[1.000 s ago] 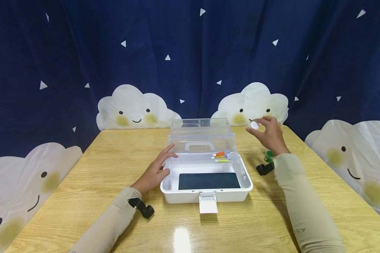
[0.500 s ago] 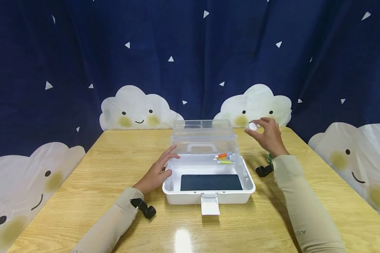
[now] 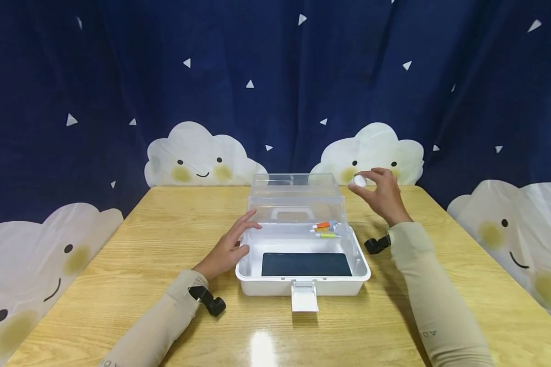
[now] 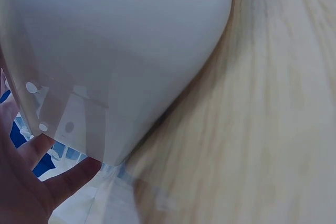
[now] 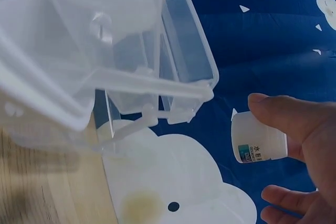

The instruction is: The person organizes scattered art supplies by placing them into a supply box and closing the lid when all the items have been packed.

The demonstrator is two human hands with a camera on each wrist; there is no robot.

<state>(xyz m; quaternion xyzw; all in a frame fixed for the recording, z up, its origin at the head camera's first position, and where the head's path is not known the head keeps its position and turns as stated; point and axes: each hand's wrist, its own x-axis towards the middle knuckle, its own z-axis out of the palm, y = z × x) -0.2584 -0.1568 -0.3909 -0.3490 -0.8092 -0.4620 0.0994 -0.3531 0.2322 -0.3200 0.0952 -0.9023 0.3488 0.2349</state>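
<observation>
In the head view my right hand (image 3: 387,196) pinches a small white paint jar (image 3: 359,181) between thumb and fingers, held up right of the raised lid. The right wrist view shows a printed label with a teal patch on the jar (image 5: 258,139). A white plastic storage box (image 3: 305,286) stands mid-table, its clear lid (image 3: 296,186) tipped back. My left hand (image 3: 225,255) rests at the box's left side, fingers spread along the rim. Inside lie a flat dark rectangular piece (image 3: 306,264) at the front and several small paint tubes (image 3: 325,228) at the back right.
The box's white latch (image 3: 304,296) hangs down in front. The wooden table (image 3: 188,219) ends at a navy curtain (image 3: 220,102) printed with clouds and triangles. Black wrist mounts (image 3: 207,302) stick out from both sleeves.
My right hand has moved left with the jar, nearer the lid. The green jar seen earlier on the table is now hidden behind my right wrist. The left hand keeps its place on the box.
</observation>
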